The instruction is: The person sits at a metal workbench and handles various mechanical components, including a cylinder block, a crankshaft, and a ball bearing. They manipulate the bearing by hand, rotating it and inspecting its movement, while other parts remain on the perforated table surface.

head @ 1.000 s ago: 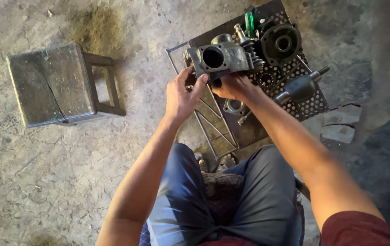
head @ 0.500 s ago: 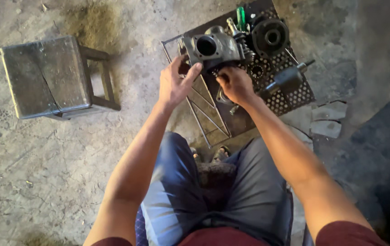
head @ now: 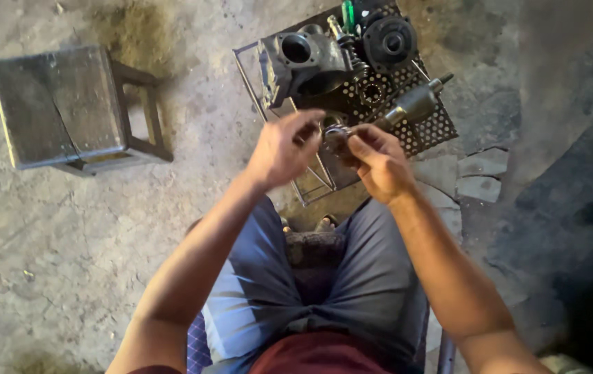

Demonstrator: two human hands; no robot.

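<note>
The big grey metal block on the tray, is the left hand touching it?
Apart. The head view shows the left hand lower down, with bare tray between it and the grey metal block.

No packages, labels, signs — no screens

There is one camera. It sits on the person's head and looks straight down, past the arms and knees, to the ground. The hands are close below it, in the middle. The metal tray [head: 435, 135] lies farther off, near the top edge. A small stool [head: 61, 104] stands at the upper left. No other view shares the scene.
</note>
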